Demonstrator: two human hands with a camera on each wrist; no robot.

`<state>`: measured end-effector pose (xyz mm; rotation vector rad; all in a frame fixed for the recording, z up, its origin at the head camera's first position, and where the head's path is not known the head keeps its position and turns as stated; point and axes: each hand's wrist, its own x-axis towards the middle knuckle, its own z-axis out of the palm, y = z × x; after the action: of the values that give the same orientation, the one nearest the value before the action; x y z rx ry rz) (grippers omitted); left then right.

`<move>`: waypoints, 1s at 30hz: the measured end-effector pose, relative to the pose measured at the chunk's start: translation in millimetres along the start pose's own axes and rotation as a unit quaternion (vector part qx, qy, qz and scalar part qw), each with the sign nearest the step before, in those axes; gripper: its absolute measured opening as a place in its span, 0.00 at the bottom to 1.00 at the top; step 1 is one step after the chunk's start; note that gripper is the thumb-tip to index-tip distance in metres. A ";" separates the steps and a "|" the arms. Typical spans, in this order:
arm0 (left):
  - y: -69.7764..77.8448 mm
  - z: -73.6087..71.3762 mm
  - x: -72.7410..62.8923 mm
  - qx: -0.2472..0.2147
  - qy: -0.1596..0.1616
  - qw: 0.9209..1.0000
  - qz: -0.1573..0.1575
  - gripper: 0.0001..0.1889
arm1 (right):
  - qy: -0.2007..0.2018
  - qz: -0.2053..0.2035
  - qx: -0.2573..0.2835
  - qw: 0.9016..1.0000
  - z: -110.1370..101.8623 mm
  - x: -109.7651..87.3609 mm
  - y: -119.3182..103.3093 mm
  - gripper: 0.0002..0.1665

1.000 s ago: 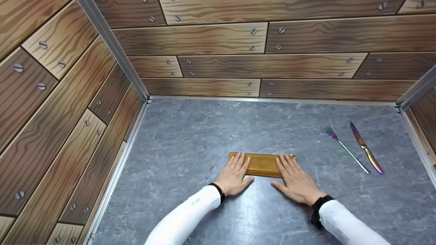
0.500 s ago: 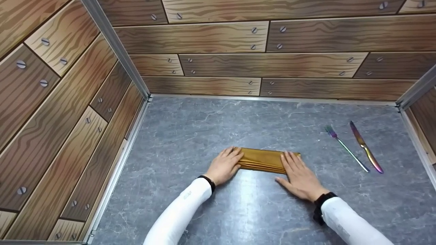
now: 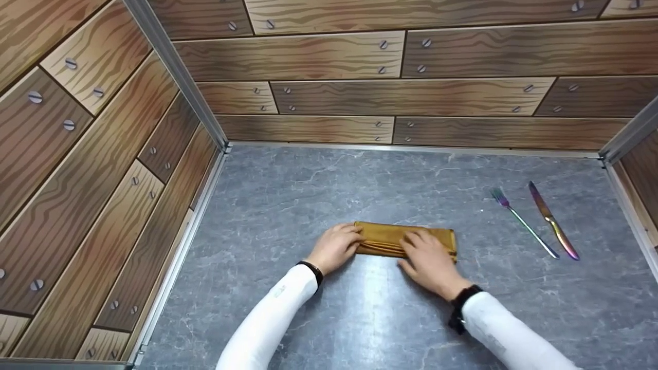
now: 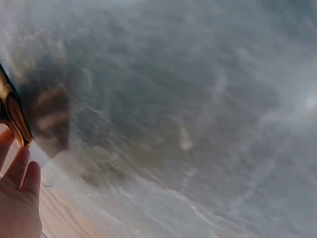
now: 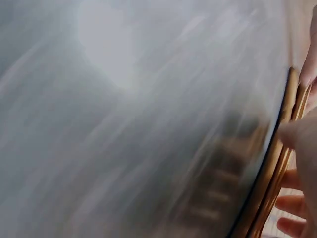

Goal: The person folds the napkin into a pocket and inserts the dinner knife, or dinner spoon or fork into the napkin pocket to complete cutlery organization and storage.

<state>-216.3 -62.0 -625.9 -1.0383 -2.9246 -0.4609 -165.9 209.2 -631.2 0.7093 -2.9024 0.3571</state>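
Note:
A shiny golden-brown cloth, folded into a narrow flat strip, lies on the grey marbled surface. At its left end, my left hand pinches the layers, with bent fingers over the top and the thumb at the near edge. My right hand rests on the right half, fingers on top and thumb apart, slightly blurred. In the left wrist view, left fingertips touch the end of the folded cloth. The right wrist view shows the stacked edge of the cloth beside the right hand.
To the right lie an iridescent fork and a matching knife, roughly parallel. Wood-patterned panels with metal edging wall the surface at the back and sides. A bright light reflection shows near the front.
The left hand has shifted left and slightly away, its fingers now bent round the cloth's end. The right hand has slid left along the cloth, baring its right end. The cloth has moved slightly right and back.

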 end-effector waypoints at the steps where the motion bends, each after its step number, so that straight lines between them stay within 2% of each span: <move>1: 0.6 -0.3 1.3 0.003 0.005 1.000 0.000 0.14 | 0.011 -0.003 0.027 1.000 1.2 5.7 -5.6 0.29; 5: 3.6 -1.1 6.3 0.010 0.025 1.000 -0.010 0.10 | 0.034 0.000 0.128 0.991 7.4 28.3 -21.8 0.22; 9: 7.3 -3.0 10.7 -0.011 0.041 0.999 -0.032 0.09 | 0.025 0.042 0.207 0.977 15.2 44.9 -28.2 0.20; 16: 11.3 -4.8 17.2 -0.057 0.046 0.995 -0.071 0.12 | 0.007 0.140 0.327 0.935 24.2 57.9 -29.9 0.13; 19: 11.8 -5.1 18.3 -0.069 0.047 0.993 -0.080 0.12 | 0.012 0.163 0.352 0.921 25.4 60.2 -31.6 0.12; 21: 11.5 -5.2 18.4 -0.073 0.048 0.993 -0.084 0.12 | 0.013 0.172 0.357 0.918 25.7 61.7 -33.0 0.11; 24: 10.5 -5.1 18.2 -0.083 0.060 0.991 -0.087 0.13 | 0.015 0.180 0.354 0.918 25.9 63.8 -34.4 0.10; 26: 8.9 -4.8 17.8 -0.093 0.081 0.988 -0.093 0.13 | 0.014 0.188 0.357 0.915 25.7 65.2 -34.2 0.10; 30: 3.1 -4.6 16.1 -0.109 0.130 0.980 -0.105 0.11 | 0.008 0.204 0.383 0.901 24.5 68.1 -32.7 0.11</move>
<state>-227.4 -51.1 -619.0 -0.6237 -2.8021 -0.8686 -212.3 144.9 -635.8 0.1280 -2.8151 1.5906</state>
